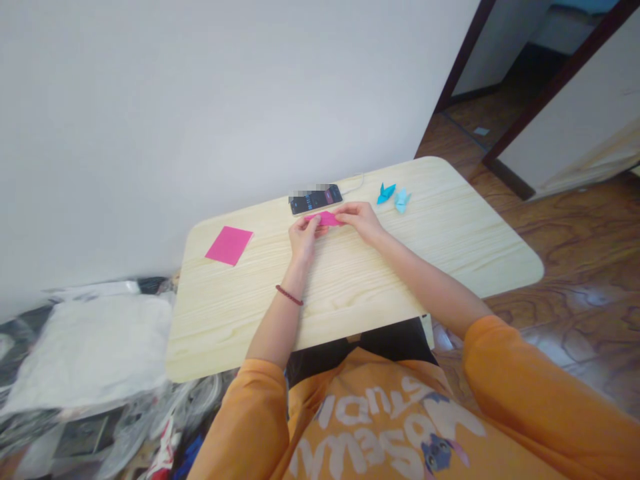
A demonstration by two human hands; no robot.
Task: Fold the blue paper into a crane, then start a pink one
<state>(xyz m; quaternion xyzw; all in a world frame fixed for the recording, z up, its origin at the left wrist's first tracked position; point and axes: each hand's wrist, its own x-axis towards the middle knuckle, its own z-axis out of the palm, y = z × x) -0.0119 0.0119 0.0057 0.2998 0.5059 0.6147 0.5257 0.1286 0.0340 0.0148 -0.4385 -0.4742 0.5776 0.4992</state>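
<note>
Pinching pink paper (324, 218), left hand (303, 239) and right hand (358, 222) with fingers (334, 212) clamped on it over table (350, 300); phone (316, 199) just beyond, pink sheet (229, 245) off left.

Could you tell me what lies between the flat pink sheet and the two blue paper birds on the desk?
In the head view, the left hand and right hand hold folded pink paper, with a smartphone just beyond.

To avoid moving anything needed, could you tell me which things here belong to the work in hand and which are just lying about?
Belonging: folded pink paper, pinched by the left hand and right hand; flat pink sheet; blue origami figure; pale blue origami figure.
Lying about: smartphone; white cable; white bagged bundle.
</note>
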